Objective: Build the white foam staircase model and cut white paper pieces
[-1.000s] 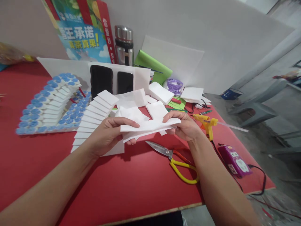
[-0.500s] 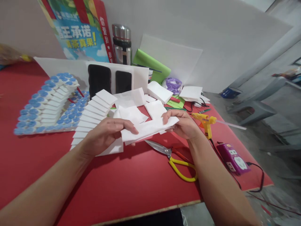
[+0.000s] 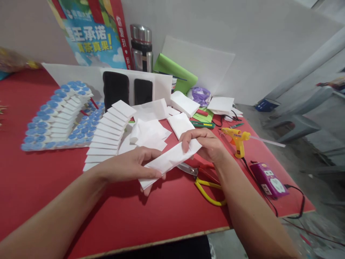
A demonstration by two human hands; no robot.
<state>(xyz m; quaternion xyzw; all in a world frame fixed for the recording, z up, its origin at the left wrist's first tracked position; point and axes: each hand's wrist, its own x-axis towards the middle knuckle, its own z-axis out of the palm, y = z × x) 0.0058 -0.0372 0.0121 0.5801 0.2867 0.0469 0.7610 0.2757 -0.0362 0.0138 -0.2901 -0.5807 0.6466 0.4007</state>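
Note:
A folded strip of white paper [image 3: 169, 158] slants between my two hands, above the red table. My left hand [image 3: 134, 163] pinches its lower left end, thumb on top and fingers beneath. At the upper right end, my right hand [image 3: 206, 144] grips the paper between thumb and fingers. Partly behind the strip and my right forearm lie scissors [image 3: 207, 194] with yellow and red handles. Just past my left hand, a stair-like fan of white folded pieces [image 3: 107, 133] stands on the table, with loose white paper sheets [image 3: 148, 133] beside it.
A model with blue-topped rolls [image 3: 56, 118] stands at left. Two dark phones [image 3: 143, 91] lean against a white board. At right are a yellow glue gun [image 3: 238, 140], a purple power socket [image 3: 269, 180] with cords, and a green utility knife [image 3: 202, 125]. A steel flask [image 3: 141, 46] stands behind.
The paper strip has tilted, its left end coming down toward me and its right end staying higher. My left hand has moved lower and turned, with its thumb now along the paper.

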